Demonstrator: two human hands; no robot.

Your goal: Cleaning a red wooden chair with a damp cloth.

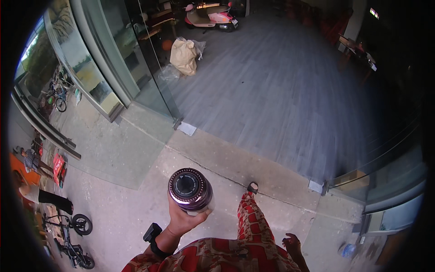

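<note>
My left hand [185, 220] is wrapped round a shiny, purplish cylinder with a dark round top [188, 182], held upright in front of me. A studded ring runs round its top, and a paler lower part shows beside my fingers. A black band with a small box [154, 233] sits on my left wrist. My right hand [292, 243] hangs low at my side, its fingers loosely bent and apart, with nothing visible in it. One sandalled foot [253, 187] is at the joint line in the concrete, below a red patterned trouser leg [253, 215].
Glass door panels [154, 68] stand open at the left, more glass [376, 190] at the right. A grey plank floor [263, 90] stretches inside, with a beige sack [183, 55] and a pink scooter [210, 18]. Bikes [72, 240] and people [34, 161] are outside left.
</note>
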